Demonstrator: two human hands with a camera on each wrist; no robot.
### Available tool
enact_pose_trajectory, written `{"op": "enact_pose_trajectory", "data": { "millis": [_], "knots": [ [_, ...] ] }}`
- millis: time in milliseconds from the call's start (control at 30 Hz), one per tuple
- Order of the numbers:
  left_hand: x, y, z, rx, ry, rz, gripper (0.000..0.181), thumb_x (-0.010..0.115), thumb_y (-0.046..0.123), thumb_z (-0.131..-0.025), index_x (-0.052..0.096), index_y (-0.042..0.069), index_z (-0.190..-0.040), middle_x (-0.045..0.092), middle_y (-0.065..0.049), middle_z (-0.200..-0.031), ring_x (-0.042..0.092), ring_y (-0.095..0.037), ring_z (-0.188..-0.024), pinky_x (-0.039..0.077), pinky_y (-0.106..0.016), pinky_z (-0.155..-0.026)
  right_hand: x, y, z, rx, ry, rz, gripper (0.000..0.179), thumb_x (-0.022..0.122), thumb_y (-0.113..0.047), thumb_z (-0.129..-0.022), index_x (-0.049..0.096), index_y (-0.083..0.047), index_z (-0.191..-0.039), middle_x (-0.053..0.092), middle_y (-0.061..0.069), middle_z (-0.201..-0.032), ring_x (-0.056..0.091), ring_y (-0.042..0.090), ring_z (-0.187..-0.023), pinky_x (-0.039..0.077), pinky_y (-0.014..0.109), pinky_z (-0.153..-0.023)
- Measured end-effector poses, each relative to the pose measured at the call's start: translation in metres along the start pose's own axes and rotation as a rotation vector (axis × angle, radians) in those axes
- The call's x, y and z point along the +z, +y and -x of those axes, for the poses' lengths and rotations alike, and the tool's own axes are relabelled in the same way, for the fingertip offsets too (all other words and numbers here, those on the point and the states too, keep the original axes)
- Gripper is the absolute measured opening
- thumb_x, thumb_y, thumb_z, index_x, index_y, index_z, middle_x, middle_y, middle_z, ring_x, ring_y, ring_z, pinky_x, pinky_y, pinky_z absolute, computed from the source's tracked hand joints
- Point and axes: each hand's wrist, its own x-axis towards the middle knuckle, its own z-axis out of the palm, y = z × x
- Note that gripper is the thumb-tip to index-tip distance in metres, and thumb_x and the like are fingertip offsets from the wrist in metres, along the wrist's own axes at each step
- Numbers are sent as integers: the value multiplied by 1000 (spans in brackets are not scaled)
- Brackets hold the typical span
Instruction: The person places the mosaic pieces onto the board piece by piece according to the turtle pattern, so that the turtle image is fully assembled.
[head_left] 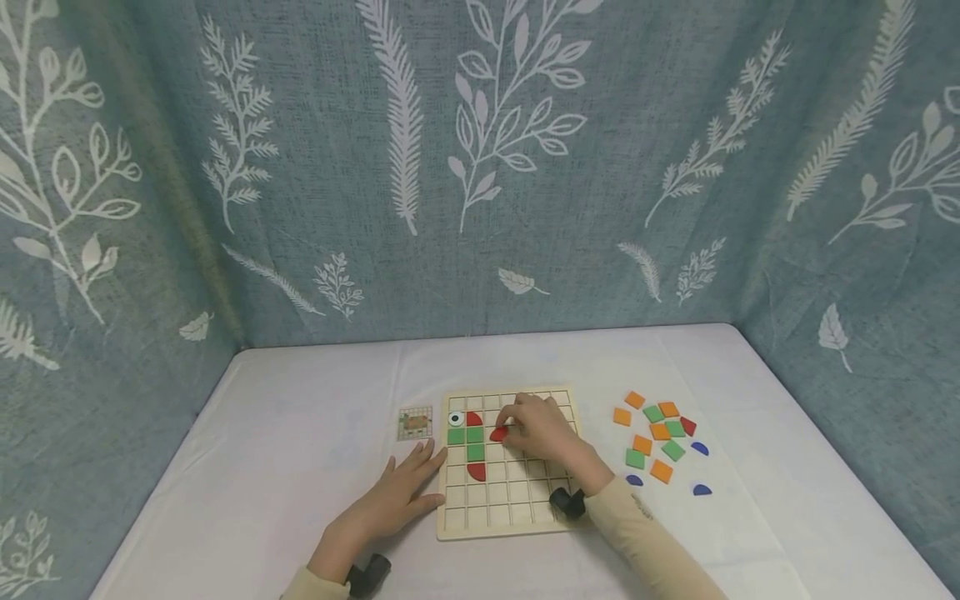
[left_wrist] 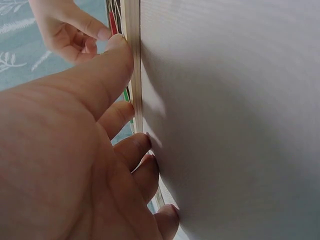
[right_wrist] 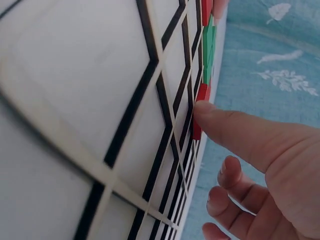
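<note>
A wooden grid board (head_left: 487,518) lies on the table with several pieces in its left part: a white eye disc (head_left: 456,419), a red quarter circle (head_left: 473,417), green squares (head_left: 475,452) and a lower red quarter circle (head_left: 476,472). My right hand (head_left: 536,425) pinches another red piece (head_left: 498,434) at the grid. Close up in the right wrist view, the thumb (right_wrist: 212,117) is on that red piece (right_wrist: 197,127); its other fingers are loosely bent. Beside the board, my left hand (head_left: 393,496) rests with fingers spread, its thumb and fingers touching the board's left edge (left_wrist: 134,60).
Left of the board lies a small pattern card (head_left: 415,423). Scattered to the right are orange squares (head_left: 662,472), green squares (head_left: 635,458), a red piece (head_left: 687,427) and blue half circles (head_left: 702,490). A patterned curtain (head_left: 480,250) stands behind the white table (head_left: 315,400).
</note>
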Motion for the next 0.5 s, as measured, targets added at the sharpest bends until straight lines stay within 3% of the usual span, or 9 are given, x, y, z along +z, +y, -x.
{"op": "enact_pose_trajectory", "data": {
  "millis": [500],
  "knots": [
    [1, -1, -1, 2, 5, 5, 66, 57, 41, -89, 36, 8, -143, 24, -17, -151, 13, -36, -141, 3, -64, -110, 2, -3, -6, 5, -43, -3, 12, 70, -22, -84, 72, -23, -96, 53, -5, -80, 41, 9, -65, 29, 26, -62]
  ]
}}
